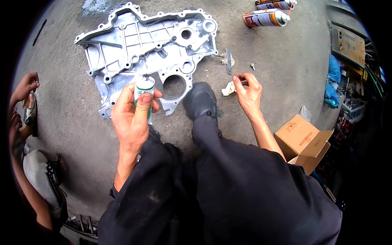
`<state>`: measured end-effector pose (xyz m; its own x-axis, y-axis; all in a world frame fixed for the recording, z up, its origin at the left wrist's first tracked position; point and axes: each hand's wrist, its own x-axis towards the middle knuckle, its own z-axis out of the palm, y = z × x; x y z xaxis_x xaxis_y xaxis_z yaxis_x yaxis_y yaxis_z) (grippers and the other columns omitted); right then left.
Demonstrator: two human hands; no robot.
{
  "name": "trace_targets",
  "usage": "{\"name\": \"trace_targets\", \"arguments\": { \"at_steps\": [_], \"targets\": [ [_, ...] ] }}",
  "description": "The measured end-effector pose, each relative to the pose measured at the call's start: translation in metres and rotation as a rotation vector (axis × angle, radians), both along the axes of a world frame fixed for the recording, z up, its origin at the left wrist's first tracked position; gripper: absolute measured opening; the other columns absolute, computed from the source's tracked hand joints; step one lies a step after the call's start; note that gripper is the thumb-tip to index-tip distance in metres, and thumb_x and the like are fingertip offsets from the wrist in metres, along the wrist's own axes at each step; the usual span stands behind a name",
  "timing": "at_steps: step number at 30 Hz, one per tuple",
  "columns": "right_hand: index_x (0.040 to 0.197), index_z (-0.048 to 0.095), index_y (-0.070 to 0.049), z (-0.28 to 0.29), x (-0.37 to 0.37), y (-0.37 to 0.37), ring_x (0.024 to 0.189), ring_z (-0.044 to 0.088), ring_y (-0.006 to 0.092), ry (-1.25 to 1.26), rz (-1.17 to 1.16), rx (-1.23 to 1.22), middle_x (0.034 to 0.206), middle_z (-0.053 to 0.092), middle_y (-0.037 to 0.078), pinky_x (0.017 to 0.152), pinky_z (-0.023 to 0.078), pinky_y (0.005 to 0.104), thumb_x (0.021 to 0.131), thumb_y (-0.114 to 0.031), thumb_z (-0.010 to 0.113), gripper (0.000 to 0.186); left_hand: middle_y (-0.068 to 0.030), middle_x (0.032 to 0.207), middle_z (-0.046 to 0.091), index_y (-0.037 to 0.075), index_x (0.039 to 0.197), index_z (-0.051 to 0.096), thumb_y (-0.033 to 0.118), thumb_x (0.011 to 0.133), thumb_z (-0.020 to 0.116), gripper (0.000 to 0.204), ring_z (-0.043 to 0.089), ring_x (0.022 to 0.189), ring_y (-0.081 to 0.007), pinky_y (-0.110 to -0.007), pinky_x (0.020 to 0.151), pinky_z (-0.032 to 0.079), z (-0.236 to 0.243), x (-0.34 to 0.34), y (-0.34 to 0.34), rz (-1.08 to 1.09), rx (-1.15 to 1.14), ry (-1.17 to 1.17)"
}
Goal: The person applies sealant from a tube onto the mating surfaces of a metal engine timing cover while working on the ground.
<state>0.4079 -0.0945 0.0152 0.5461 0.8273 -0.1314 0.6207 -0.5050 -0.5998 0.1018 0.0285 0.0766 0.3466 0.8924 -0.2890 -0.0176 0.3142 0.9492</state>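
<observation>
A white-and-green tube [143, 87] with a small tip is upright in my left hand [134, 114], thumb across its front. Behind it a silver cast metal cover [130, 41], ribbed and with several holes, lies on the concrete floor. My right hand [248, 92] is right of the cover, fingers curled and pinched; I cannot make out what, if anything, they hold. Near it lie a crumpled pale rag [228, 90], a flat dark metal strip [229, 61] and a small bolt [252, 66]. My dark shoe [200, 102] is just beside the cover's large round opening.
Two spray cans [263, 18] lie at the top right. An open cardboard box [296, 136], a blue plastic bag [331, 81] and stacked clutter [349, 45] line the right side. Another person's hands [28, 87] and leg [41, 175] are at the left edge.
</observation>
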Motion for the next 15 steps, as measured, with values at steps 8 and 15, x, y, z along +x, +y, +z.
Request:
{"name": "trace_targets", "arguments": {
  "at_steps": [8, 15],
  "targets": [
    [0.112, 0.060, 0.002, -0.041, -0.007, -0.047, 0.103, 0.059, 0.0440, -0.224, 0.167, -0.267, 0.107, 0.060, 0.025, 0.088, 0.049, 0.0490, 0.081, -0.013, 0.077, 0.039, -0.0076, 0.086, 0.072, -0.004, 0.109, 0.063, 0.010, 0.098, 0.064, 0.018, 0.059, 0.070, -0.0091, -0.024, 0.066, 0.049, 0.012, 0.000, -0.006, 0.041, 0.112, 0.098],
    [0.109, 0.066, 0.006, 0.001, -0.010, -0.005, 0.090, 0.071, 0.0236, 0.229, -0.104, -0.044, 0.099, 0.071, 0.017, 0.078, 0.057, 0.0340, 0.087, -0.001, 0.069, 0.024, -0.0089, 0.091, 0.072, -0.004, 0.109, 0.064, 0.013, 0.097, 0.067, 0.021, 0.063, 0.073, -0.0105, -0.024, 0.067, 0.051, 0.010, 0.003, -0.005, -0.058, 0.257, 0.157]
  ]
}}
